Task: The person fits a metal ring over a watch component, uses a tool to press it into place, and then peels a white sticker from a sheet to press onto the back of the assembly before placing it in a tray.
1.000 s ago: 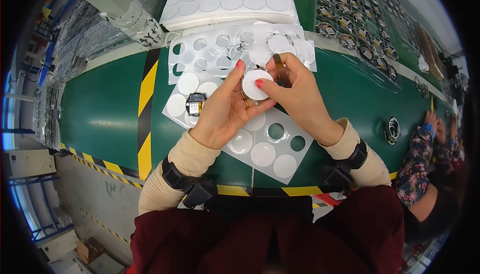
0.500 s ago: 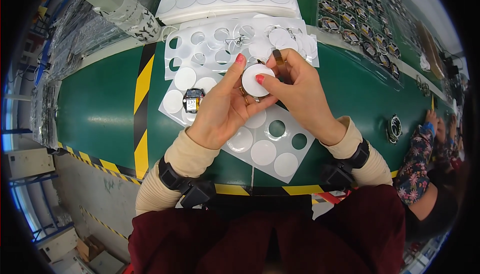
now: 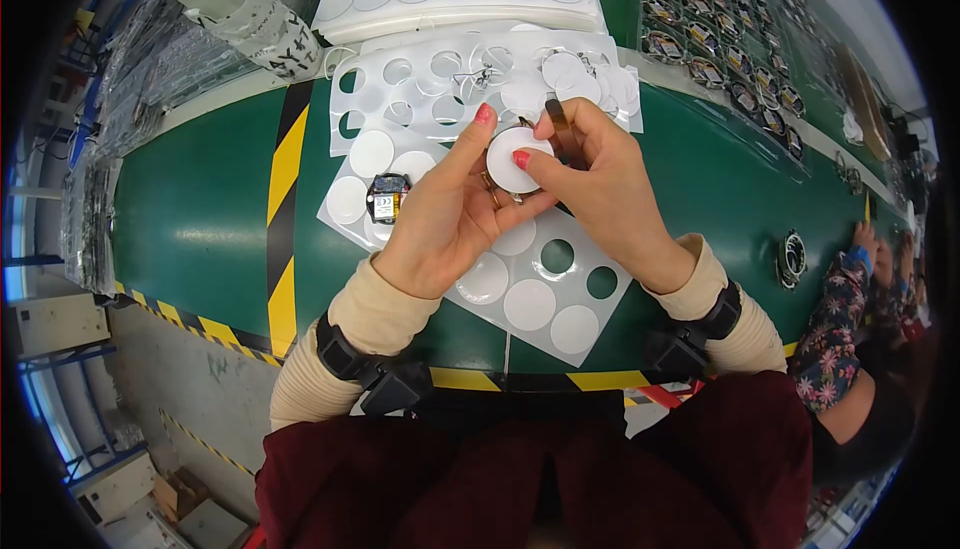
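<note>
Over the middle of the green bench, my left hand (image 3: 445,211) cradles a small round device from below, its thumb along the side. A white round sticker (image 3: 503,167) lies on top of the device. My right hand (image 3: 612,189) presses its thumb on the sticker, with its other fingers curled at the device's far right edge. Below my hands lies a sheet of round white stickers (image 3: 548,347) with a few holes. On its left part, next to my left hand, sits a round circuit board (image 3: 388,199) with a silvery labelled block. The device's underside is hidden.
Beyond my hands lies a sheet with cut-out circles (image 3: 372,91), loose white discs (image 3: 566,74) on it. A thick stack of sticker sheets (image 3: 460,22) stands behind. Several round boards (image 3: 720,24) fill the back right. A wire coil (image 3: 791,261) and a co-worker's floral sleeve (image 3: 832,319) are at right.
Almost nothing differs. The view has shifted very slightly; both hands keep the same hold on the device, with the right thumb still on the sticker.
</note>
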